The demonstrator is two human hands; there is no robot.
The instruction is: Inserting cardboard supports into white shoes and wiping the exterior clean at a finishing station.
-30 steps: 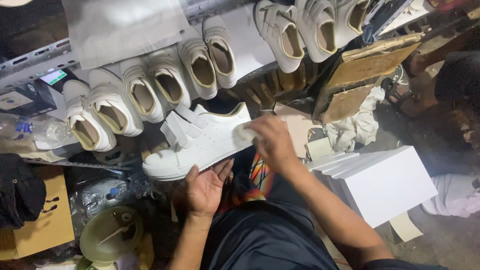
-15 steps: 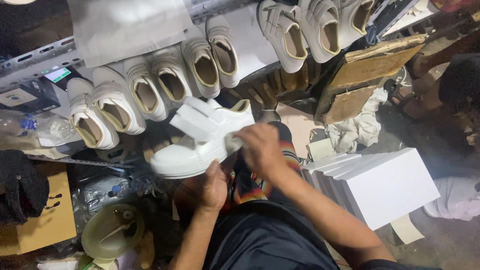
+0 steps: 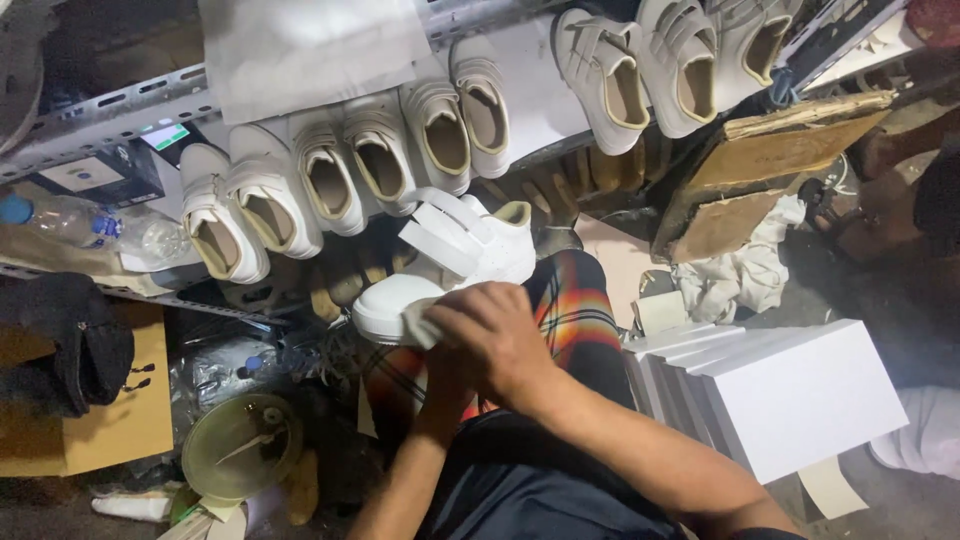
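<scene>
Centrally placed in the frame: white leather strap shoe, long axis slanting from toe at lower left to heel at upper right. Right hand nearer, lying over the toe end, closed on a small pale cloth wad pressed against the toe. Left hand mostly hidden beneath the right; grip cannot be told, probably propping the sole. Above, along a grey metal shelf, a row of matching white shoes. Lower right, white boxes.
</scene>
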